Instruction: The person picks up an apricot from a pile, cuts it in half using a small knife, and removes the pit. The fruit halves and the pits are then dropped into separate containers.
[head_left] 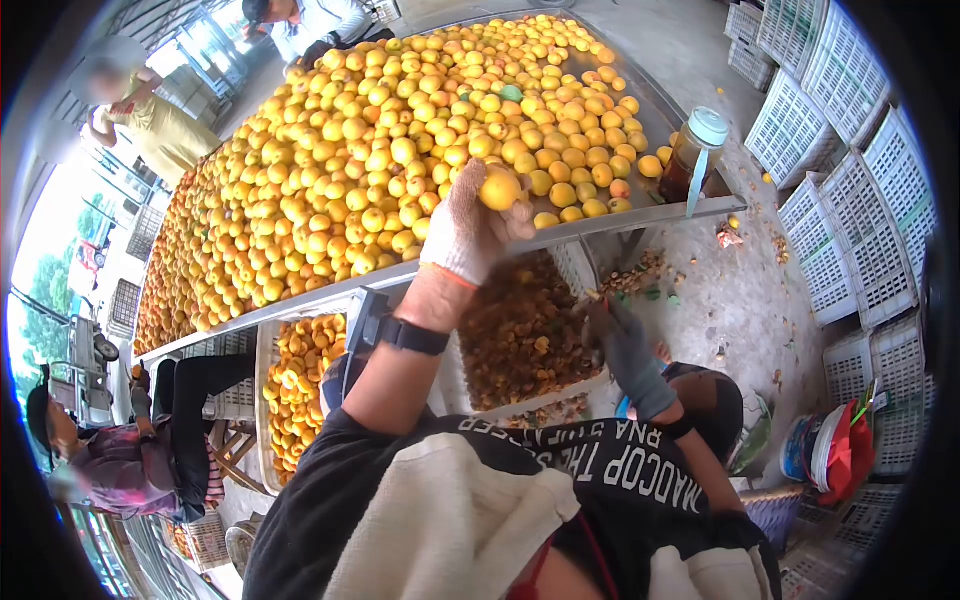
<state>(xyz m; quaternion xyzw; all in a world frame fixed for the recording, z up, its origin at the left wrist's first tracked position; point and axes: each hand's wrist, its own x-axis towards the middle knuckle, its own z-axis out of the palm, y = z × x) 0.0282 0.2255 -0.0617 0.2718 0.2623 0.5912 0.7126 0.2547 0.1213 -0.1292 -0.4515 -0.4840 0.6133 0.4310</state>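
Observation:
My left hand (470, 225), in a whitish knit glove with an orange cuff, holds a yellow-orange fruit (499, 188) over the near edge of the fruit-covered table (600, 219). My right hand (622, 340), in a grey glove, is lower and to the right, above the right side of a crate of dark brown pieces (525, 330). Its fingers are curled round something small and pale that I cannot make out. Left of that crate, another crate holds orange fruit pieces (300, 375).
A jar of dark liquid with a pale lid (708, 128) stands on the table's right corner. White plastic crates (850, 230) are stacked at the right. One person (130, 450) sits at the left; two others are beyond the table. Scraps lie on the floor (725, 270).

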